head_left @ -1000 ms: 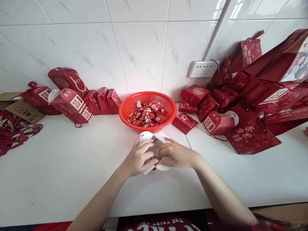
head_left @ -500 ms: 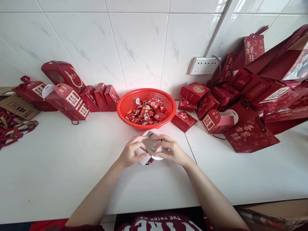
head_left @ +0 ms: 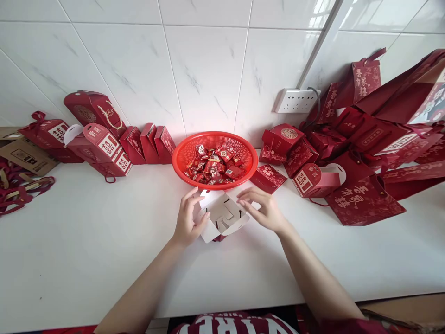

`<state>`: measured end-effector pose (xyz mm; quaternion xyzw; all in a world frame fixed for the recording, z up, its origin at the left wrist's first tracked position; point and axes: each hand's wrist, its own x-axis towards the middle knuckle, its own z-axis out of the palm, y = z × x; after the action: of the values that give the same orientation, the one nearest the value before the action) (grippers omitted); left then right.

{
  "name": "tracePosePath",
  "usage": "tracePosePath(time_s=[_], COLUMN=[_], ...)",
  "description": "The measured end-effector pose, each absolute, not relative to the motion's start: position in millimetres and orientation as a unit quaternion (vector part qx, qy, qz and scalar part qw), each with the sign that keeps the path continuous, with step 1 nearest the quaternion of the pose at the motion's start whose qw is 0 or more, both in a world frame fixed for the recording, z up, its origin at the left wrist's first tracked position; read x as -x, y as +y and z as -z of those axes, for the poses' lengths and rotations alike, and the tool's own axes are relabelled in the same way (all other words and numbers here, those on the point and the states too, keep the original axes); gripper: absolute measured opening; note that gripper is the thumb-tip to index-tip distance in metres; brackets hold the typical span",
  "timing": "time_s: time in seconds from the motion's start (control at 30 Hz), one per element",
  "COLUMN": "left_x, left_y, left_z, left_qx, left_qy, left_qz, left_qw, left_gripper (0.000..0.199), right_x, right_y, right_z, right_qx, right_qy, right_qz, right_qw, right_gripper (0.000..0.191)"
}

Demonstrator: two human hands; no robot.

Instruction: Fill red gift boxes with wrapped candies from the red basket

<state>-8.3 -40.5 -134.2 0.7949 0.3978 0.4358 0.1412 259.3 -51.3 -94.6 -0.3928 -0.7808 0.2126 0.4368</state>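
In the head view, your box [head_left: 223,212] is on the table [head_left: 104,236], between your 2 hands and just on your side of the basket [head_left: 184,150]. Its mouth faces up with the flaps folded outward, so you see the white inside, the bottom tabs and 4 small dark marks along the walls. A bit of dark red shows under the flap nearest you.

Your left hand [head_left: 187,221] is at the box's left side, thumb well apart from the curved fingers, the thumb tip over the left flap; you cannot tell how firmly it presses. Your right hand [head_left: 264,211] is over the right side, palm down, fingers loosely bent and a little spread, pinching nothing. Whether its fingertips touch the flap, you cannot tell.

The basket is red and perforated, with small wrapped packets [head_left: 212,166] heaped inside. Just right of it lies a red carton [head_left: 268,178]. Farther right you have a pile of red bags [head_left: 368,199] and boxes, under a white socket [head_left: 297,100] on the tiled wall [head_left: 208,69]. To the left, 3 slim cartons [head_left: 148,144] stand in a row, then larger red boxes, a brown carton [head_left: 29,155] and a heap of ribbons [head_left: 22,192].
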Motion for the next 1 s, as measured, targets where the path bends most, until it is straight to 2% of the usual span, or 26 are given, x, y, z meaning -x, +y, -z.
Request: tracePosePath(time_s=[0.07, 0.13, 0.17, 0.23, 0.27, 0.43, 0.53, 0.63, 0.8, 0.93, 1.0], left_x=[10.8, 13.3, 14.5, 16.6, 17.5, 20.5, 20.8, 20.6, 19.7, 17.6, 16.6], left_y=[-37.2, -34.0, -32.5, -30.0, -29.0, -27.5, -28.3, -29.3, -31.2, -29.9, -27.4], left_z=[134.2, 136.2, 137.9, 142.1, 144.3, 150.9, 150.9, 150.2, 149.9, 132.3, 109.1], left_qx=[-0.793, -0.798, -0.799, -0.797, -0.796, -0.794, -0.796, -0.796, -0.793, -0.773, -0.739], left_qy=[0.41, 0.405, 0.398, 0.38, 0.371, 0.365, 0.373, 0.377, 0.377, 0.38, 0.404], left_qz=[-0.43, -0.424, -0.427, -0.445, -0.453, -0.458, -0.447, -0.445, -0.447, -0.489, -0.531], left_qw=[0.135, 0.14, 0.145, 0.15, 0.151, 0.162, 0.167, 0.164, 0.169, 0.141, 0.1], left_gripper=[0.033, 0.032, 0.033, 0.037, 0.038, 0.037, 0.033, 0.032, 0.034, 0.033, 0.029], right_x=[-261.8, -262.0, -260.9, -256.1, -252.5, -229.3, -221.6, -223.3, -230.5, -233.2, -235.6], right_y=[-33.7, -8.4, 6.8, 39.7, 56.2, 114.5, 125.6, 124.1, 90.9, 43.4, 22.1], right_z=[75.7, 57.5, 50.3, 42.2, 41.7, 62.8, 74.3, 76.3, 67.8, 54.6, 44.0], right_qx=[0.397, 0.425, 0.458, 0.566, 0.594, 0.665, 0.686, 0.686, 0.643, 0.581, 0.515], right_qy=[-0.793, -0.807, -0.81, -0.795, -0.783, -0.723, -0.7, -0.706, -0.745, -0.76, -0.76], right_qz=[-0.175, -0.146, -0.135, -0.135, -0.144, -0.18, -0.18, -0.171, -0.123, -0.104, -0.121], right_qw=[0.428, 0.384, 0.339, 0.167, 0.118, -0.058, -0.089, -0.052, 0.126, 0.274, 0.378], right_gripper=[0.017, 0.017, 0.018, 0.021, 0.022, 0.029, 0.029, 0.035, 0.07, 0.069, 0.065])
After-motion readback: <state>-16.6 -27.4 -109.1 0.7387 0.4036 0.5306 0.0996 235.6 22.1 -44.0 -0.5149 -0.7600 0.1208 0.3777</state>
